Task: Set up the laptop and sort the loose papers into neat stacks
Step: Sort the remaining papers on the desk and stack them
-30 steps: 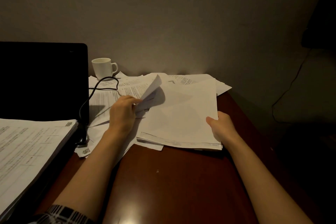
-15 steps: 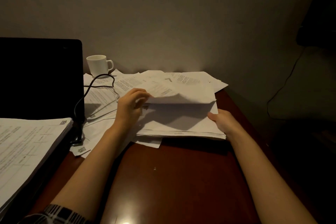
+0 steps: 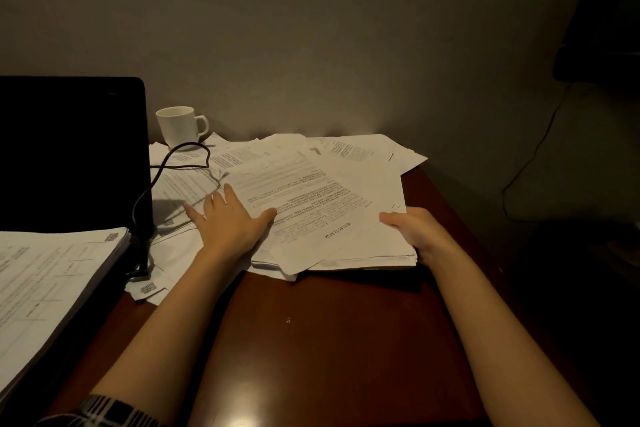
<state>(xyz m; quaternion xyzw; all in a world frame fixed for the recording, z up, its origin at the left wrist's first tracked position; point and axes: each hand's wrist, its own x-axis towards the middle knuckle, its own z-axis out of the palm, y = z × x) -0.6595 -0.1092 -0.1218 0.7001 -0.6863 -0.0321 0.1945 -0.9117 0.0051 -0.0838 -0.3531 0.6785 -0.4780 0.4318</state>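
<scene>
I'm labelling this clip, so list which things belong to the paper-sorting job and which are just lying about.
Belongs to the job:
- loose papers under both hands
- left hand, flat on the sheets
- right hand, gripping the pile's edge
- laptop
- finished paper stack

Just lying about:
- white mug
- black cable
- wooden table

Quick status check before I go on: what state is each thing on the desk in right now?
laptop: lid open, screen dark
cable: draped over papers
mug: upright
loose papers: scattered, unsorted
neat stack: piled at left
left hand: flat on papers
right hand: grips pile's edge
</scene>
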